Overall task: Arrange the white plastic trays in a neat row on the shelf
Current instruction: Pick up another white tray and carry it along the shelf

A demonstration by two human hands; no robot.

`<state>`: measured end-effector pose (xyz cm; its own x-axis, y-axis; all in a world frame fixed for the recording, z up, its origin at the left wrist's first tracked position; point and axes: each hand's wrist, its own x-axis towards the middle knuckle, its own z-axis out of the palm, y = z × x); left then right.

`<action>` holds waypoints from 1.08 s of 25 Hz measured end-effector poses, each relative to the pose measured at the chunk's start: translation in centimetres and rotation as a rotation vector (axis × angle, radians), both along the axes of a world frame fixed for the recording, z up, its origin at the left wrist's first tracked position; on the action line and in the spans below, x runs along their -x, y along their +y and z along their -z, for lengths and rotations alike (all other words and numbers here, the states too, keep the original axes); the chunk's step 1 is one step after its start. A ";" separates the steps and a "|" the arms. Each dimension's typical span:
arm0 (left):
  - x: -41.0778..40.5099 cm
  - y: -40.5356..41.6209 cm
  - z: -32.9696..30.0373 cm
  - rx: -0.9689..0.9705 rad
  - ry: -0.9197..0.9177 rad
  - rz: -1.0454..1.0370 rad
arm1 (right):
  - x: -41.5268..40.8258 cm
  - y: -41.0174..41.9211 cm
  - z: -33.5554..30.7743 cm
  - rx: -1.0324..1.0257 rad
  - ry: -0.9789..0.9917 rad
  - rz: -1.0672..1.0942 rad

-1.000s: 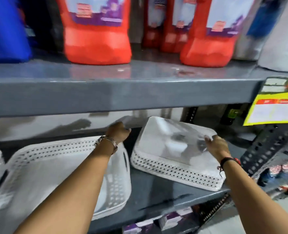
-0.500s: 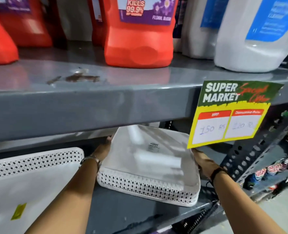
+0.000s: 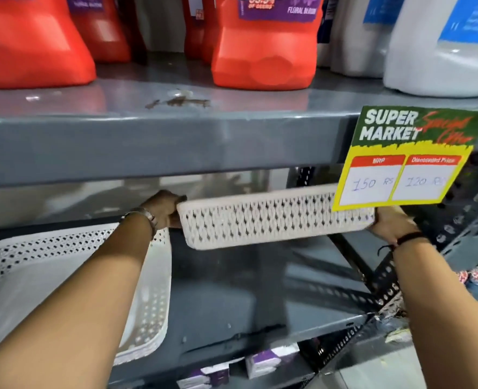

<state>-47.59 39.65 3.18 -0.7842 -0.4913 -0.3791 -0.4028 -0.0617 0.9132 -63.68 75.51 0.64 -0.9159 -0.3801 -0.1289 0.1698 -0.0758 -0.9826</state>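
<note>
Nearest the camera, two bare forearms reach up and away from the lower corners of the frame. At lower left, under the left forearm, a white tray (image 3: 16,279) with perforated walls lies flat on the grey shelf (image 3: 232,304), its right wall just beside the bare middle of the shelf.

Farther in, at mid-frame, both hands carry a second white tray (image 3: 271,223) clear of the shelf surface. The left hand (image 3: 163,207) is clenched over its left end, fingers curled on the rim; the right hand (image 3: 392,224) clasps its right end, though a yellow and green price card (image 3: 406,164) hanging from the shelf above covers that corner, so the exact grip is partly hidden. The tray's long axis runs left to right across the frame, spanning the gap between the hands, with its diamond-perforated side wall facing the camera. It is held about level, tipped slightly down at the left.

The move ahead, by my reading, turns on the open shelf directly below the held tray, right of the resting one: lowering it there, parallel and beside its neighbour, would continue the row.

Beyond, on the upper shelf, stand red bottles (image 3: 263,51) and a white jug (image 3: 442,46).
</note>
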 end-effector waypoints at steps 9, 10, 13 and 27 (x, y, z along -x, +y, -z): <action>-3.5 1.8 1.9 0.234 -0.340 0.234 | -3.1 -1.2 0.9 -0.934 0.031 0.166; -3.5 1.8 2.4 0.286 -0.377 0.253 | -3.3 -1.5 1.5 -1.070 0.068 0.170; -3.7 2.2 3.2 0.439 -0.462 0.316 | -3.8 -1.8 3.7 -1.138 0.093 0.255; -5.8 1.6 1.3 0.734 -0.322 0.276 | -9.4 -9.7 2.7 -1.030 0.469 0.249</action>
